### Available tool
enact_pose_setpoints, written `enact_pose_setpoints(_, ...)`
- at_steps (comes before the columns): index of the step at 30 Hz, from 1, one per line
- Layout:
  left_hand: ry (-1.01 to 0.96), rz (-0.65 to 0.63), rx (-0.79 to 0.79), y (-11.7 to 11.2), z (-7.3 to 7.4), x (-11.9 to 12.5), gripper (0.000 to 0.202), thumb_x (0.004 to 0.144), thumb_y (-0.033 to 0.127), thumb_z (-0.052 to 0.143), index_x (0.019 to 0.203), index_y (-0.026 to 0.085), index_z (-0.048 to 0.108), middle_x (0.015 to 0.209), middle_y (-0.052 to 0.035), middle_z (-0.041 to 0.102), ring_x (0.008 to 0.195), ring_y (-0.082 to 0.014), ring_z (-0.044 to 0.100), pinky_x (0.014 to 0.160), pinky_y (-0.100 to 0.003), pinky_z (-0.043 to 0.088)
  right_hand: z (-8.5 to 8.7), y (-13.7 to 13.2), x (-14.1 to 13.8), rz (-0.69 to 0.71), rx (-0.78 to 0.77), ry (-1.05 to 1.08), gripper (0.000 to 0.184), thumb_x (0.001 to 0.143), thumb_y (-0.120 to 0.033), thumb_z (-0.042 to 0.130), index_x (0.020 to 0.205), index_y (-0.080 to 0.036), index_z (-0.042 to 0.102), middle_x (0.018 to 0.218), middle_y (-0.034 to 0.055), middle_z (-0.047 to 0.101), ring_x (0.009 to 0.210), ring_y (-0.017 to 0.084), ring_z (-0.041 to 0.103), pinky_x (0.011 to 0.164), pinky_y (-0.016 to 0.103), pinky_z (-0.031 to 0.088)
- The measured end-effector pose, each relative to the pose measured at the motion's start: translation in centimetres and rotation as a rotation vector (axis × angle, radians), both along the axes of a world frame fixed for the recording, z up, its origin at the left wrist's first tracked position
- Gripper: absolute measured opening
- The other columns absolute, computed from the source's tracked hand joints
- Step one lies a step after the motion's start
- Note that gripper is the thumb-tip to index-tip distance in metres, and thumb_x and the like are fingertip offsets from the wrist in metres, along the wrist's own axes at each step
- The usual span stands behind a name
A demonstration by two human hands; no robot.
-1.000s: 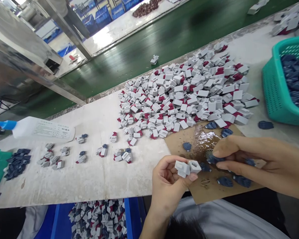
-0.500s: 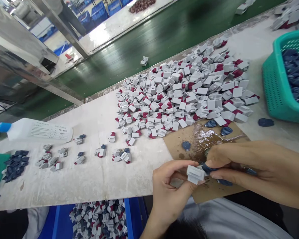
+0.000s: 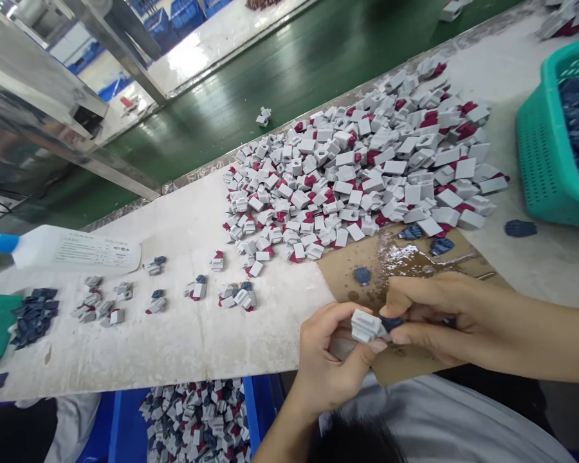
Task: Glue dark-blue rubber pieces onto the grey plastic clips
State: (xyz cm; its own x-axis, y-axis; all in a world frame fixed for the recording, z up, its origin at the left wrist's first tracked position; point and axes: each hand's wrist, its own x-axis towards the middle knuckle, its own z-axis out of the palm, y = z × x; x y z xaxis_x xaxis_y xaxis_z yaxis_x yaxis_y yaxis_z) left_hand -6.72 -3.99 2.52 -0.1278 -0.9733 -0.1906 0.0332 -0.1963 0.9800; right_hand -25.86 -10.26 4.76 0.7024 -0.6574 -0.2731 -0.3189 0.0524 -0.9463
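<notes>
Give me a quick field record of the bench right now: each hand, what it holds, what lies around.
left hand: grip shut on a small grey plastic block
right hand: pinches a dark blue plastic piece against that block
under hands: brown cardboard sheet with a wet glossy patch
behind: heap of grey-and-maroon blocks
far right: teal plastic basket of dark blue pieces
left: white squeeze bottle, lying down
below table: blue bin of blocks
</notes>
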Motion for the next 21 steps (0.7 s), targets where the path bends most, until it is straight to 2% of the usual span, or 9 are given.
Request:
enact_pose_setpoints(2,0.067,-0.072,0.095,0.1,0.1,0.6,0.023,0.087,0.034,0.068,0.103,0.019,0.062,0.088,-0.0042,0.064,0.073,-0.0138,0.060,0.067,-0.023,0.050,0.1,-0.3,0.2,0.027,0.019,-0.011,0.029,0.090,-0.051,0.054,0.087,-0.022,0.055,0.056,-0.0075,0.049,0.049,0.009,0.043,0.046,0.021,0.030)
enact_pose_setpoints(4,0.109,-0.122,0.169,0.1,0.1,1.0,0.028,0.090,0.041,0.063,0.106,0.020,0.056,0.084,-0.0023,0.058,0.065,-0.0113,0.054,0.060,-0.021,0.045,0.2,-0.7,0.3,0.065,-0.032,-0.044,0.029,0.089,-0.049,0.056,0.099,-0.022,0.060,0.064,-0.0044,0.059,0.054,0.011,0.052,0.050,0.022,0.039)
enact_pose_setpoints(7,0.088,-0.128,0.155,0.0,0.4,1.4,0.032,0.091,0.050,0.058,0.103,0.021,0.049,0.080,0.0005,0.049,0.062,-0.0102,0.044,0.055,-0.020,0.037,0.3,-1.3,0.3,0.094,-0.143,-0.081,0.032,0.090,-0.046,0.056,0.110,-0.022,0.063,0.072,-0.0008,0.067,0.059,0.012,0.060,0.055,0.023,0.046)
enact_pose_setpoints(10,0.040,-0.150,0.087,-0.1,0.8,1.5,0.033,0.093,0.053,0.053,0.100,0.022,0.046,0.078,0.0014,0.043,0.064,-0.0117,0.038,0.058,-0.022,0.035,0.7,-1.5,0.5,0.056,-0.186,-0.066,0.027,0.089,-0.045,0.058,0.098,-0.022,0.068,0.073,-0.0003,0.070,0.058,0.012,0.062,0.053,0.023,0.045)
enact_pose_setpoints(14,-0.026,-0.167,-0.001,-0.3,1.2,1.3,0.029,0.096,0.051,0.046,0.100,0.023,0.043,0.078,0.0019,0.041,0.067,-0.0133,0.037,0.062,-0.024,0.034,0.9,-1.3,0.7,0.061,-0.176,-0.019,0.027,0.089,-0.046,0.057,0.085,-0.020,0.065,0.076,0.0017,0.071,0.064,0.013,0.064,0.056,0.022,0.047)
enact_pose_setpoints(18,-0.037,-0.160,-0.046,-0.4,0.8,1.3,0.025,0.098,0.048,0.044,0.102,0.023,0.040,0.082,0.0010,0.043,0.069,-0.0143,0.041,0.067,-0.025,0.037,0.5,-0.7,1.3,-0.022,-0.115,-0.094,0.024,0.090,-0.043,0.057,0.080,-0.021,0.060,0.063,-0.0035,0.066,0.054,0.010,0.061,0.051,0.019,0.045)
enact_pose_setpoints(21,-0.077,-0.132,-0.036,-0.1,0.4,1.6,0.025,0.098,0.046,0.044,0.103,0.022,0.042,0.086,-0.0015,0.046,0.075,-0.0159,0.044,0.072,-0.026,0.040,-0.2,-0.2,2.4,-0.053,-0.086,-0.152,0.023,0.091,-0.039,0.052,0.079,-0.021,0.058,0.059,-0.0038,0.065,0.051,0.011,0.060,0.051,0.020,0.046)
